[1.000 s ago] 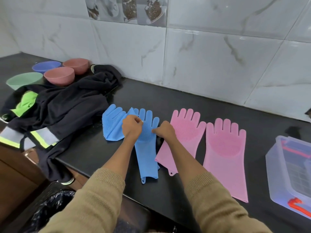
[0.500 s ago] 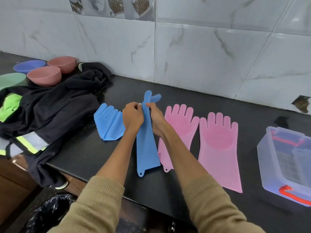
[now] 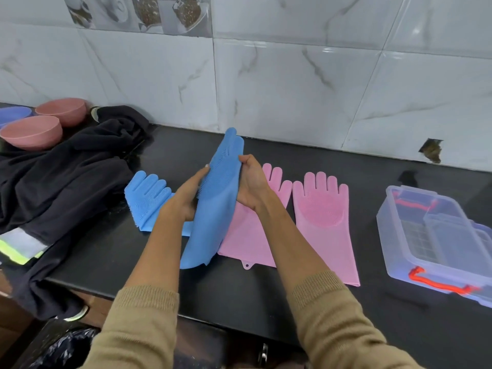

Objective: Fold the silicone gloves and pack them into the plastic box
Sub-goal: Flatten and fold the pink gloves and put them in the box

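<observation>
A blue silicone glove (image 3: pixel 213 209) is lifted off the black counter (image 3: pixel 266 296), folded lengthwise, fingers pointing up and cuff hanging down. My left hand (image 3: pixel 186 195) holds its left side and my right hand (image 3: pixel 251 182) grips its right edge. A second blue glove (image 3: pixel 149 198) lies flat to the left, partly behind my left arm. Two pink gloves lie flat on the counter: one (image 3: pixel 247 235) partly under my right arm, the other (image 3: pixel 323 219) fully visible. The clear plastic box (image 3: pixel 436 243) with red handles stands open at the right.
A dark jacket with reflective stripes (image 3: pixel 66 187) is heaped on the counter's left end. Pink bowls (image 3: pixel 32 131) and a blue bowl (image 3: pixel 13 114) stand behind it. A marble-tiled wall (image 3: pixel 292 89) backs the counter. A black bag (image 3: pixel 61 350) sits below the counter edge.
Both hands have raised the blue glove from lying flat to upright and folded it along its length. The camera has shifted slightly left.
</observation>
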Demonstrator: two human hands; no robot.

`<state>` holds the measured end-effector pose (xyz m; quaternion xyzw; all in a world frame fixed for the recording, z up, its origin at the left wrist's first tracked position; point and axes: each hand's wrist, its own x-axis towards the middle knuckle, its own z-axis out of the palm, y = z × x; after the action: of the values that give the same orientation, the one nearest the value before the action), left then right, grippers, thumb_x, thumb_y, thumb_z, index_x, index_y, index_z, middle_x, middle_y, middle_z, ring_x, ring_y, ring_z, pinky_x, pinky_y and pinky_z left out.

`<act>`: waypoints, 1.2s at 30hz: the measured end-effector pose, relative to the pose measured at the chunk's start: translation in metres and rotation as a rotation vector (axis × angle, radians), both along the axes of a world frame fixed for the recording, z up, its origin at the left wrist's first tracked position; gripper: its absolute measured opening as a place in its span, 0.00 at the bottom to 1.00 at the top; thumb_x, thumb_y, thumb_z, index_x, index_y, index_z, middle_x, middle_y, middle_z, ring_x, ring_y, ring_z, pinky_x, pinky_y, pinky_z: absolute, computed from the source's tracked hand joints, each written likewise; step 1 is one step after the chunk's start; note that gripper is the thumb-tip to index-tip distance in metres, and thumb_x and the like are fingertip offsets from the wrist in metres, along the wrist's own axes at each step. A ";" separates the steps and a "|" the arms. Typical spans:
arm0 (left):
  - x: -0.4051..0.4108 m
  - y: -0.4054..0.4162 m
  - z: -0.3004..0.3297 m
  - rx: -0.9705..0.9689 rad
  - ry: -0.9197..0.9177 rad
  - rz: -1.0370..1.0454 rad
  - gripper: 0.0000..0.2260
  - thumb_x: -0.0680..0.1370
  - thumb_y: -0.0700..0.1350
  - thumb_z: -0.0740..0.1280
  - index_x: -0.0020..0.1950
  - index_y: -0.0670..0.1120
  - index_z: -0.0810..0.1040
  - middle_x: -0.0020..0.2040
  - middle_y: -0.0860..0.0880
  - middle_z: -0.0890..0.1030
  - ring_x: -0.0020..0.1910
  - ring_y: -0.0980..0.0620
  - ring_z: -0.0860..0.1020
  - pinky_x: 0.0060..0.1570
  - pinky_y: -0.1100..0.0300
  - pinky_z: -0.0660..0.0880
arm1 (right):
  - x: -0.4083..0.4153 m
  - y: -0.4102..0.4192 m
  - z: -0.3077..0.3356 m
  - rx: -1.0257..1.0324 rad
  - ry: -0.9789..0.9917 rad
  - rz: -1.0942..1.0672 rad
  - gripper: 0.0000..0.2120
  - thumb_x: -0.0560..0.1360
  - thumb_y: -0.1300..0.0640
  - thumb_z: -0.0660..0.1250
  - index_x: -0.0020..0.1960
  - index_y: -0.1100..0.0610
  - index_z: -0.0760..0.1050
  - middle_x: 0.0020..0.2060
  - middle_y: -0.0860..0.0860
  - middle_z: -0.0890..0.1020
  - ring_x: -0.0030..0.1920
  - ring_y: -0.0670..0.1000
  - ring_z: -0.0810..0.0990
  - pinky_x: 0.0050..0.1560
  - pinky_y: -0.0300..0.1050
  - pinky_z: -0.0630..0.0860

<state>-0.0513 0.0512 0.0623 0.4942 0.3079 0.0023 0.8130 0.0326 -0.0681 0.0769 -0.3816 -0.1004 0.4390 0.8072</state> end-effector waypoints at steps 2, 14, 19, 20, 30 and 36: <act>-0.007 0.004 -0.003 -0.009 -0.055 0.002 0.15 0.76 0.55 0.67 0.53 0.45 0.81 0.42 0.47 0.86 0.36 0.50 0.85 0.35 0.58 0.80 | 0.001 -0.001 0.002 0.015 0.029 -0.005 0.21 0.79 0.52 0.49 0.65 0.60 0.70 0.55 0.59 0.78 0.53 0.57 0.78 0.56 0.52 0.75; -0.039 0.074 0.002 0.723 -0.037 0.528 0.13 0.77 0.43 0.69 0.61 0.43 0.74 0.53 0.46 0.78 0.52 0.46 0.77 0.52 0.52 0.76 | 0.001 0.015 -0.017 -0.257 -0.094 0.000 0.12 0.81 0.61 0.59 0.64 0.58 0.68 0.66 0.58 0.74 0.62 0.57 0.76 0.60 0.52 0.75; -0.045 0.080 -0.026 0.838 0.325 0.571 0.26 0.75 0.42 0.70 0.71 0.42 0.66 0.68 0.42 0.72 0.65 0.39 0.72 0.64 0.45 0.70 | 0.021 -0.017 -0.051 -0.489 -0.154 -0.325 0.14 0.78 0.67 0.63 0.63 0.63 0.71 0.59 0.61 0.78 0.55 0.57 0.81 0.57 0.47 0.77; -0.042 0.076 -0.026 0.856 0.442 0.583 0.27 0.75 0.41 0.69 0.71 0.42 0.64 0.69 0.40 0.71 0.66 0.37 0.71 0.65 0.43 0.68 | 0.026 -0.025 -0.058 -0.580 -0.216 -0.420 0.12 0.77 0.67 0.64 0.60 0.62 0.74 0.55 0.60 0.80 0.49 0.55 0.82 0.53 0.47 0.79; 0.046 -0.031 -0.028 1.342 0.203 0.207 0.14 0.76 0.39 0.64 0.62 0.42 0.76 0.61 0.41 0.77 0.59 0.40 0.76 0.57 0.50 0.72 | 0.048 -0.088 -0.072 -1.170 -0.672 -0.720 0.09 0.74 0.68 0.63 0.49 0.66 0.80 0.43 0.57 0.83 0.43 0.54 0.79 0.44 0.37 0.70; 0.071 -0.068 -0.043 1.063 0.334 -0.045 0.12 0.76 0.39 0.66 0.55 0.32 0.77 0.53 0.35 0.81 0.54 0.36 0.79 0.49 0.49 0.74 | 0.050 -0.093 -0.067 -1.269 -0.651 -0.481 0.05 0.74 0.65 0.66 0.48 0.67 0.77 0.42 0.61 0.83 0.43 0.59 0.83 0.48 0.51 0.82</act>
<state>0.0194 -0.0165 0.0190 0.8362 0.3784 0.0617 0.3921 0.0827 -0.1610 0.0101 -0.8954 0.0245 0.0892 0.4356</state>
